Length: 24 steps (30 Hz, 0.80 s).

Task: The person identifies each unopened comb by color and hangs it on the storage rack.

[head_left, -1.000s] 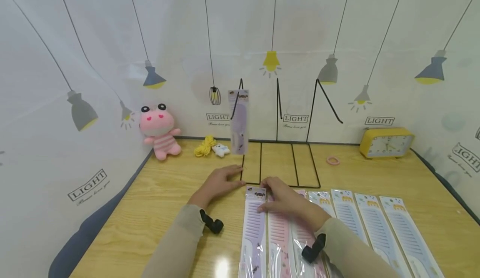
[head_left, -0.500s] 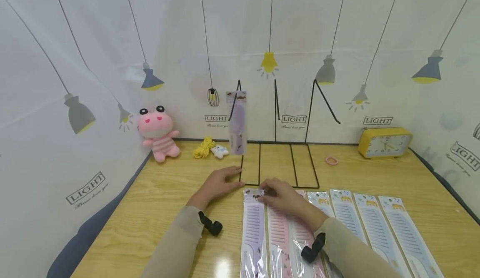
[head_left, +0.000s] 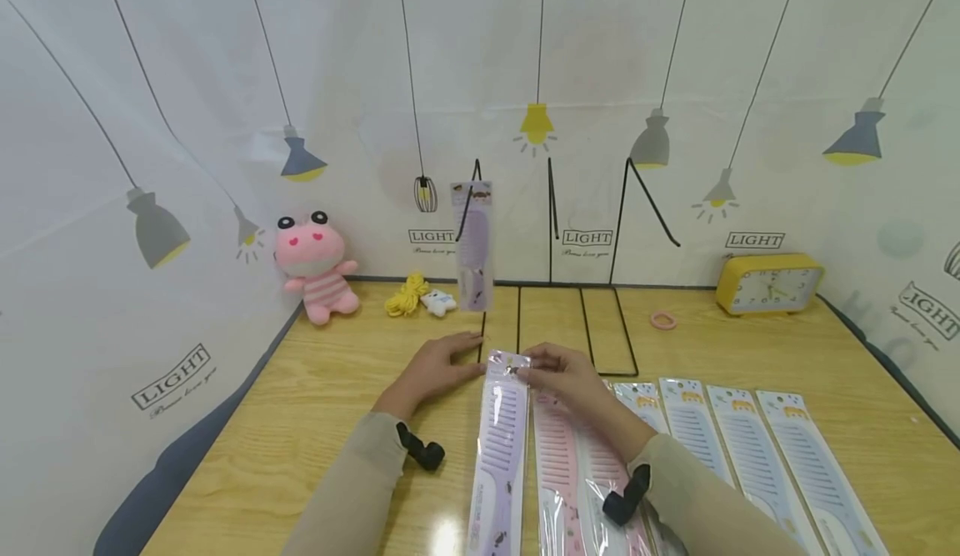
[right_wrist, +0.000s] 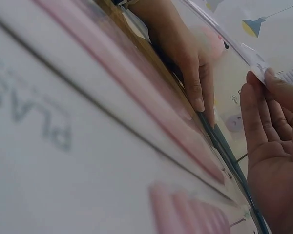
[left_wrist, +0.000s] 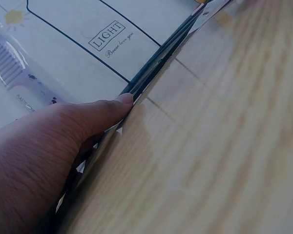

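Observation:
My right hand (head_left: 566, 379) pinches the top right corner of a packaged purple comb (head_left: 501, 448), thumb on the front. That pack's top end is raised off the table in the right wrist view, where thumb and fingertips meet on its clear edge (right_wrist: 258, 66). My left hand (head_left: 437, 373) lies low at the front left corner of a black wire rack (head_left: 615, 373), its fingers extended and thumb tip against the wire in the left wrist view. A second packaged purple comb (head_left: 472, 247) hangs from the rack's left hook.
Packaged pink combs (head_left: 555, 452) and several blue ones (head_left: 697, 427) lie in a row at right. Farther back are a pink plush toy (head_left: 318, 268), yellow cord (head_left: 407, 295), a small white figure (head_left: 438, 303), a pink ring (head_left: 663, 321) and a yellow clock (head_left: 771, 284).
The right hand has taken hold of the purple comb pack's top corner and lifted that end, shifting it slightly left and away from the pink packs. The left hand has stayed in place.

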Motion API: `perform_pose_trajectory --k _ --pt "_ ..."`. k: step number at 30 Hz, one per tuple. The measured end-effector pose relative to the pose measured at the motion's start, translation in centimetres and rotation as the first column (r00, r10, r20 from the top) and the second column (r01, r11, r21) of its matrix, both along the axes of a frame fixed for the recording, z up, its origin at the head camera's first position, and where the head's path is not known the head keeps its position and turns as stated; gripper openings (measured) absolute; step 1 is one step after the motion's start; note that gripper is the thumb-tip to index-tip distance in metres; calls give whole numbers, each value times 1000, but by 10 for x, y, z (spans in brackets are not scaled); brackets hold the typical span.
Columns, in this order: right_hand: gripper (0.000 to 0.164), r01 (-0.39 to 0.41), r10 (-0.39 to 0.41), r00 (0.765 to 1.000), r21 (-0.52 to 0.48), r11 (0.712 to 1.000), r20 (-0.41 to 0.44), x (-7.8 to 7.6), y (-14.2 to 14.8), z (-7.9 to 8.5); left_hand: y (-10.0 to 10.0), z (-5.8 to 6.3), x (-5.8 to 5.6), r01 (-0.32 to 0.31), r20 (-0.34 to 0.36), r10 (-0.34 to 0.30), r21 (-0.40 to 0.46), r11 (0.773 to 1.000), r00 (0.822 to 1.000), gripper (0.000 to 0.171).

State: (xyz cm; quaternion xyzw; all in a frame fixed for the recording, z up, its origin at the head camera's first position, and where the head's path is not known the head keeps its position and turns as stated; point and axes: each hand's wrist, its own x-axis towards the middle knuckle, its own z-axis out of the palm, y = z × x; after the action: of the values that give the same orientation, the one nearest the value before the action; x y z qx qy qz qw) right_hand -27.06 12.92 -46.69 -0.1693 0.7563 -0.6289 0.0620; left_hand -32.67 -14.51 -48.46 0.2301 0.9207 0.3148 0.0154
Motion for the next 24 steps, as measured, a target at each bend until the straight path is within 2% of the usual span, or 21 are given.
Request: perform_pose_trajectory --k 3,8,14,21,24 --pt "37 8 4 994 -112 994 113 0 0 3 0 2 1 4 2 -4 5 1000 1000 59" --pt "27 31 25 978 -265 964 206 -1 0 1 1 3 2 12 -1 -12 4 1000 1000 60" --pt "12 41 38 976 -356 934 212 -1 -2 0 -1 2 2 13 0 -13 9 1000 1000 60" --pt "12 41 53 976 -410 911 213 2 -2 4 -1 -1 0 13 -6 -13 11 1000 1000 60" --pt "10 16 72 980 -436 900 186 5 0 13 0 -3 -1 19 -6 -19 20 1000 1000 61"
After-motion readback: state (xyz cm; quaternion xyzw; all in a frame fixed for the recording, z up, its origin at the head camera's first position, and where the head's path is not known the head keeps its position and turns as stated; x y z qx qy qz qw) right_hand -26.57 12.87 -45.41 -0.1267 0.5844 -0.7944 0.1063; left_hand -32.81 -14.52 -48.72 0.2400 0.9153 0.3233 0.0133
